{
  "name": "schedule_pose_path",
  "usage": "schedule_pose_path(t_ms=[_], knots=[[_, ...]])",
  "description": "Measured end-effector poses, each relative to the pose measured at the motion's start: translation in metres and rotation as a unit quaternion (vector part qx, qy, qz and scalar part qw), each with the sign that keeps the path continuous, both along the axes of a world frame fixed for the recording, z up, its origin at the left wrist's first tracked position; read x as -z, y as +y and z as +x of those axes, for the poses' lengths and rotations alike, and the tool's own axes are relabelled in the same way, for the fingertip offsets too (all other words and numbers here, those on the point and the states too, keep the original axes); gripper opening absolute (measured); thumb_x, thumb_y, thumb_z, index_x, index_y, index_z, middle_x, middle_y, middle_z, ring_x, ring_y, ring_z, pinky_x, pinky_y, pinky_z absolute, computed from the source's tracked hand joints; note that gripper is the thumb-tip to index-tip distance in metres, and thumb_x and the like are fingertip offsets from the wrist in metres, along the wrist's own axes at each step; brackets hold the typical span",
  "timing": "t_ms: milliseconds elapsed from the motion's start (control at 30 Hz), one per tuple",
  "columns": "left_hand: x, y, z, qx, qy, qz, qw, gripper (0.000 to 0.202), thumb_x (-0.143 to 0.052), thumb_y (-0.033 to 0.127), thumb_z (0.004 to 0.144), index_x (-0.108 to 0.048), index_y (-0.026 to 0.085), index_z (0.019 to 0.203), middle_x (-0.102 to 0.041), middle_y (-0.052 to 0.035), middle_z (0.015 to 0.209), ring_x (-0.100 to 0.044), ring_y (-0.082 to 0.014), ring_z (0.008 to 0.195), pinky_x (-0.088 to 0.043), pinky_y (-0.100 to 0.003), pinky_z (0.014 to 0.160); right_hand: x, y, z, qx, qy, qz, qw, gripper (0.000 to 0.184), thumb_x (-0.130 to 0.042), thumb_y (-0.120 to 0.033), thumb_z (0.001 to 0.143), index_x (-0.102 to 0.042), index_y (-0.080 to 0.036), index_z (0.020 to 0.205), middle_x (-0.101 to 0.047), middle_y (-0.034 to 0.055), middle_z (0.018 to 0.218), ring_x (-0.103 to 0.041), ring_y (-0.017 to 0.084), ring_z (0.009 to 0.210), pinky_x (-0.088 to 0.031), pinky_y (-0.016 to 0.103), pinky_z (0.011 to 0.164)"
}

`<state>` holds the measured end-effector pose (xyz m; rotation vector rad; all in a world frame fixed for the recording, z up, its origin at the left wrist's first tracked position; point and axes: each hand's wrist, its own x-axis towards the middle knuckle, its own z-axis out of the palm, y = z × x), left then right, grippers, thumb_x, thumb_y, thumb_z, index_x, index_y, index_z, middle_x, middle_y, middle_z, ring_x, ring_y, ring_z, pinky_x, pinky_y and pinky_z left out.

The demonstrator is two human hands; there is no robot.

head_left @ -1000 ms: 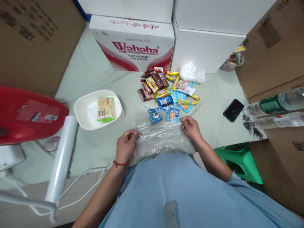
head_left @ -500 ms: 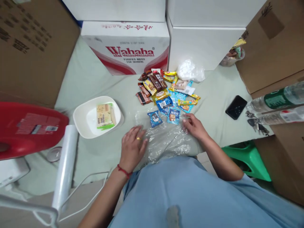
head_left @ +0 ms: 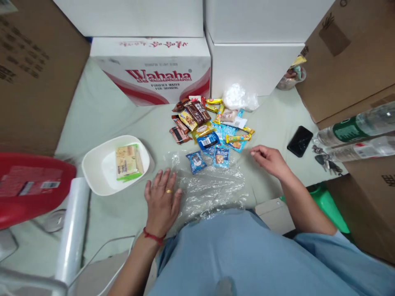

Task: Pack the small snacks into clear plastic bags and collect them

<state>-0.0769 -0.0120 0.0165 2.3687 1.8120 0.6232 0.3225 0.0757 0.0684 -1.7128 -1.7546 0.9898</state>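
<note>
A crumpled sheet of clear plastic film (head_left: 210, 191) is laid flat on the pale green cloth-covered worktop (head_left: 117, 119), directly in front of the person. Its visible long axis runs left to right. The far edge is pointed toward a pile of small wrapped snacks (head_left: 202, 121), and the near edge is hidden under the light blue shirt.

The left hand (head_left: 162, 199) is pressed palm-down on the film's left edge, open, fingers spread, nothing gripped. The right hand (head_left: 270, 160) is held just off the film's far right corner, near the snack pile, fingers loosely curled, nothing seen in it.

Two small blue snack packets (head_left: 196, 161) are seen on the film's far edge. A white plastic bowl (head_left: 92, 172) with a flat biscuit pack is placed left of the film, well apart from a black phone (head_left: 300, 141) on the right.
</note>
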Motion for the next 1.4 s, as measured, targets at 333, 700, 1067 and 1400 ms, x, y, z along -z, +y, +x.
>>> schedule_pose_path(t_ms=[333, 700, 1067, 1400], knots=[[0.022, 0.012, 0.011, -0.026, 0.087, -0.098, 0.991, 0.055, -0.033, 0.037, 0.108, -0.044, 0.023, 0.160, -0.040, -0.0147, 0.167, -0.043, -0.0323, 0.153, -0.012, -0.067, 0.127, 0.009, 0.136, -0.118, -0.277, -0.155, 0.211, 0.924, 0.044, -0.053, -0.004, 0.088, -0.072, -0.019, 0.125, -0.070, 0.0120, 0.129, -0.060, 0.028, 0.120, -0.045, 0.043, 0.107], [0.022, 0.011, 0.012, -0.026, 0.049, -0.098, 0.994, 0.057, -0.037, 0.038, 0.107, -0.038, 0.026, 0.163, -0.040, -0.0152, 0.167, -0.044, -0.0336, 0.152, -0.013, -0.070, 0.126, 0.010, 0.144, -0.086, -0.134, -0.075, 0.177, 0.972, 0.039, -0.052, -0.015, 0.093, -0.072, -0.021, 0.125, -0.074, 0.0085, 0.128, -0.064, 0.030, 0.122, -0.048, 0.049, 0.110], [0.024, 0.008, 0.004, -0.002, 0.048, -0.123, 0.991, 0.062, -0.037, 0.045, 0.106, -0.036, 0.022, 0.164, -0.033, -0.0173, 0.170, -0.037, -0.0350, 0.156, -0.009, -0.070, 0.126, -0.009, 0.026, -0.105, -0.355, 0.032, -0.075, 0.931, 0.029, -0.049, -0.019, 0.101, -0.074, -0.021, 0.116, -0.078, 0.0060, 0.107, -0.072, 0.021, 0.098, -0.056, 0.036, 0.089], [0.021, -0.002, -0.016, 0.018, 0.039, -0.111, 0.993, 0.056, -0.034, 0.039, 0.108, -0.036, 0.030, 0.163, -0.039, -0.0133, 0.168, -0.038, -0.0305, 0.156, -0.004, -0.067, 0.128, 0.012, -0.025, -0.116, -0.367, -0.177, 0.094, 0.909, 0.048, -0.077, -0.036, 0.092, -0.067, -0.023, 0.137, -0.068, 0.0130, 0.136, -0.052, 0.035, 0.132, -0.045, 0.053, 0.108]])
